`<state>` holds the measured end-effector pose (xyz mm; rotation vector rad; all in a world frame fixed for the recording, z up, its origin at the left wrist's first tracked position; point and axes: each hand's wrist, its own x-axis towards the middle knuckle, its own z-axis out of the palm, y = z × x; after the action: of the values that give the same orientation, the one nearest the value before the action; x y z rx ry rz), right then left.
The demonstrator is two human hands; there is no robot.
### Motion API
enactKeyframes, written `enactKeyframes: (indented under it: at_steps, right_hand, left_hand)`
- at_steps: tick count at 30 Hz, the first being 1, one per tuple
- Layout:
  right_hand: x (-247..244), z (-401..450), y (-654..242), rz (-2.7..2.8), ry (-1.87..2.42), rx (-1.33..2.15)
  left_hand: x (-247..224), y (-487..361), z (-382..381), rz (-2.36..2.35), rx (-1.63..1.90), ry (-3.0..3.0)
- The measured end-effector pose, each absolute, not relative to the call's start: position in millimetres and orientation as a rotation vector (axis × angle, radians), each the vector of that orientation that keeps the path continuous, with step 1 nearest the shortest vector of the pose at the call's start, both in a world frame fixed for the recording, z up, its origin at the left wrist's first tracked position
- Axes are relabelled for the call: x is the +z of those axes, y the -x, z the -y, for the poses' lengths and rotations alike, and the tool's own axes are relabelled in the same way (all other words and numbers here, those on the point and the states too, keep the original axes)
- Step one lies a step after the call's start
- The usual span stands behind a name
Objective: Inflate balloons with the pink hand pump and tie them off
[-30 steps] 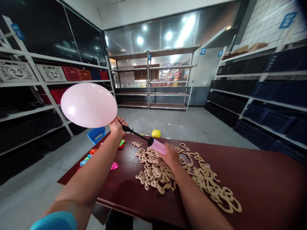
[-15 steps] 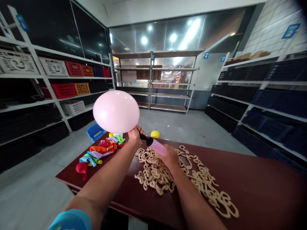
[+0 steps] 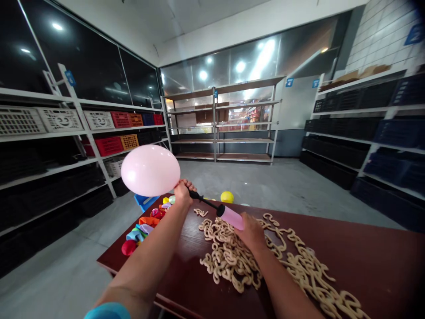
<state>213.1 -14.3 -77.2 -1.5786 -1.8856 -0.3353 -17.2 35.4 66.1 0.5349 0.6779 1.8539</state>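
A large, inflated pink balloon (image 3: 151, 170) floats beyond my left forearm. My left hand (image 3: 183, 192) is closed around its neck and the black end of a hand balloon pump (image 3: 232, 218); how the neck sits there is hidden by my fingers. A thin black rod shows between that end and the pump's pink barrel. My right hand (image 3: 251, 232) wraps around the barrel's near end. Below the pump lies a heap of beige, curly, rope-like pieces (image 3: 229, 252) on the dark red table (image 3: 179, 270). Several uninflated balloons (image 3: 149, 220) in mixed colours lie left of my left forearm.
A yellow balloon (image 3: 227, 197) shows at the table's far edge. A blue chair (image 3: 145, 202) stands beyond the left corner. Shelves with crates (image 3: 109, 145) line the left wall, dark bins (image 3: 345, 130) fill the right one, and a metal rack (image 3: 215, 128) stands at the back.
My hands have moved apart, drawing the pump's black rod out of the pink barrel. The view has shifted, and the balloon appears lower and farther left.
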Motion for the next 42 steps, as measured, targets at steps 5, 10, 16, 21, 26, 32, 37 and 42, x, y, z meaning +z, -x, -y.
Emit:
enactKeyframes:
  at_steps: [5,10,16,21,26,32,37,42]
  right_hand:
    - [-77,17,-210,1.92,1.574,-0.323]
    - [-76,17,-211,1.932,1.551,-0.31]
    - [-76,15,-211,1.902,1.54,-0.324]
    - [-77,13,-212,1.875,1.544,-0.303]
    - [-77,14,-211,1.889,1.557,-0.317]
    - [-75,18,-208,1.924,1.567,-0.271]
    - [-71,20,-207,1.942,1.525,-0.252]
    - [-71,18,-207,1.948,1.518,-0.265]
  left_hand:
    - [29,-28,-32,-0.714,1.76,-0.471]
    - [21,-38,-30,-0.705,1.743,-0.469]
    - [65,6,-35,-0.711,1.814,-0.56]
    - [93,41,-37,-0.738,1.876,-0.593]
    - [70,23,-34,-0.742,1.868,-0.522]
    - [27,-28,-29,-0.713,1.757,-0.458]
    - [22,-29,-25,-0.685,1.758,-0.476]
    - [60,12,-27,-0.741,1.825,-0.512]
